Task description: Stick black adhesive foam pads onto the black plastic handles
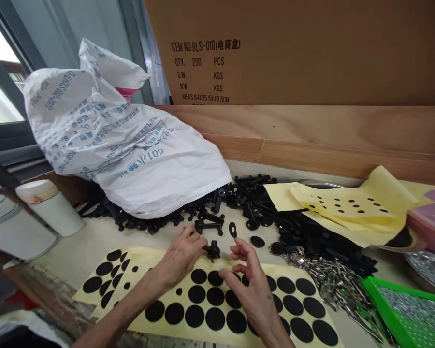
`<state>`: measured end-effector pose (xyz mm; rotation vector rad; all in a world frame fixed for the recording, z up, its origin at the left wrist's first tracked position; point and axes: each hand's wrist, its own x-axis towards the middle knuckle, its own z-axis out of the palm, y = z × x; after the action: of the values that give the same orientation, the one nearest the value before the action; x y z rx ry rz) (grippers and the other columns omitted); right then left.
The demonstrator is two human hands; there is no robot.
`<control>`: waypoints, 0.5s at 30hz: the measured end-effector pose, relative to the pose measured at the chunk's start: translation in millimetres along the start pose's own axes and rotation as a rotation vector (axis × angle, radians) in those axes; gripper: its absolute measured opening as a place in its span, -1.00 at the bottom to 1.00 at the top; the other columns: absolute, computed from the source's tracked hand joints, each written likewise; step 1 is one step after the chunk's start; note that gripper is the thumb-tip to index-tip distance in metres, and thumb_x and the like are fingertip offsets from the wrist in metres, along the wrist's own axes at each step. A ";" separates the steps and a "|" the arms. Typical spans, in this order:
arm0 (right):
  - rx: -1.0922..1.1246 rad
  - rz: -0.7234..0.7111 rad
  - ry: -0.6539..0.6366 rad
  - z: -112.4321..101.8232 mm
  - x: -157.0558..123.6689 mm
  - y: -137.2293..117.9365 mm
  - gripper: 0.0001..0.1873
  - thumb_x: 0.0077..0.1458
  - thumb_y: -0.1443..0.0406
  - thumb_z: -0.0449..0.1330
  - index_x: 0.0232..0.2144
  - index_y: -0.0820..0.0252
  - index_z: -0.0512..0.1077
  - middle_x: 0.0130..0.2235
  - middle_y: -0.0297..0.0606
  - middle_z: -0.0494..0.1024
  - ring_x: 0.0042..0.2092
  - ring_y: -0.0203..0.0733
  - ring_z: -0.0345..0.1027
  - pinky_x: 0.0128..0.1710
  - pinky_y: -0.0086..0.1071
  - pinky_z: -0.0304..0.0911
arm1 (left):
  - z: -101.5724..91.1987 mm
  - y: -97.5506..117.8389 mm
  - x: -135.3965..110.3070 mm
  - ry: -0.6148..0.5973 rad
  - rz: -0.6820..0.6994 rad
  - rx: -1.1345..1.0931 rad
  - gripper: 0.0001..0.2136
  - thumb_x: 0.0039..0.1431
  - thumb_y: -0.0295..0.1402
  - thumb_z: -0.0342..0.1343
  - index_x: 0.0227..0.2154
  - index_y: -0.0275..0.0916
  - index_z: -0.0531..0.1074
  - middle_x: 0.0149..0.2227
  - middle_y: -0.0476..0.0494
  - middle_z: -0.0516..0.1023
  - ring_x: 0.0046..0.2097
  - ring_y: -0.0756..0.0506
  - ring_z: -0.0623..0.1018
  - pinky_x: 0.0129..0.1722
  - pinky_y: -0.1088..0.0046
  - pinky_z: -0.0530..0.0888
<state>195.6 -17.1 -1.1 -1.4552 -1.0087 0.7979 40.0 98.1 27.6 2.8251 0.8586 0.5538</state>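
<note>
My left hand (179, 258) pinches a small black plastic part (213, 250) just above a yellow backing sheet (147, 324) covered with black round adhesive pads. My right hand (252, 282) hovers beside it with fingers loosely curled and apart, holding nothing that I can see. A black ring washer (232, 229) and a black disc (257, 241) lie on the table just beyond the hands.
A heap of black plastic parts (261, 203) spills from a white woven sack (130, 150). Used yellow sheets (348, 208) lie to the right, with metal clips (326, 280), a green tray (409, 309), a pink box (431, 217) and a white cup (49, 205). A cardboard box (311, 48) stands behind.
</note>
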 end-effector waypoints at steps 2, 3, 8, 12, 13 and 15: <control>-0.008 0.016 -0.057 3.5 -2.2 -1.1 -0.24 -0.05 0.30 0.25 0.19 0.04 0.06 0.02 -0.18 0.35 -0.06 -0.08 0.29 -0.13 -0.21 0.28 | -7.7 13.8 -10.1 -0.035 -0.023 -0.108 -0.87 0.21 -0.47 0.01 -0.35 -0.20 0.46 -0.39 -0.04 0.48 -0.16 -0.13 0.37 -0.12 0.29 0.32; 0.009 0.034 -0.090 5.0 -3.1 -1.9 -0.20 -0.05 0.32 0.24 0.21 0.02 0.03 0.01 -0.20 0.37 -0.12 -0.11 0.33 -0.16 -0.22 0.29 | -11.5 20.1 -13.9 -0.039 -0.074 -0.205 -0.87 0.21 -0.46 0.02 -0.36 -0.19 0.47 -0.38 -0.04 0.48 -0.17 -0.12 0.38 -0.13 0.31 0.33; 0.311 0.092 -0.089 9.0 -5.2 -8.4 -0.18 -0.02 0.21 0.27 0.20 0.07 -0.05 -0.14 -0.24 0.47 -0.21 -0.14 0.40 -0.25 -0.29 0.34 | -19.4 39.1 -25.2 0.119 -0.502 -1.049 -0.73 0.09 -0.34 0.16 -0.11 -0.12 0.44 -0.27 -0.05 0.47 -0.23 -0.08 0.46 -0.22 0.39 0.38; 0.441 0.140 0.008 18.7 -10.5 -11.4 -0.18 -0.07 0.16 0.33 0.16 0.04 0.01 -0.14 -0.26 0.51 -0.23 -0.14 0.46 -0.27 -0.30 0.38 | 2.7 53.4 -38.2 0.308 -0.659 -1.590 -0.67 0.09 -0.29 0.20 -0.05 -0.17 0.41 -0.14 -0.14 0.50 -0.17 -0.09 0.48 -0.19 0.38 0.41; 0.469 0.144 0.005 22.3 -12.6 -10.6 -0.20 -0.09 0.17 0.34 0.14 0.05 0.04 -0.15 -0.25 0.52 -0.24 -0.13 0.47 -0.25 -0.29 0.38 | 10.2 57.6 -41.5 0.304 -0.677 -1.650 -0.70 0.10 -0.27 0.20 -0.10 -0.21 0.44 -0.17 -0.16 0.52 -0.21 -0.09 0.50 -0.21 0.39 0.41; 0.505 0.160 -0.057 27.8 -16.2 -7.4 -0.22 -0.11 0.20 0.36 0.10 0.05 0.06 -0.13 -0.23 0.52 -0.23 -0.13 0.49 -0.22 -0.26 0.39 | 22.8 64.2 -46.6 0.316 -0.716 -1.722 -0.73 0.12 -0.23 0.18 -0.16 -0.27 0.49 -0.26 -0.19 0.56 -0.30 -0.05 0.50 -0.27 0.43 0.41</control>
<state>162.9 -20.7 1.5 -1.0866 -0.6692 1.1231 45.6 18.3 7.3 0.8436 0.7173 0.9263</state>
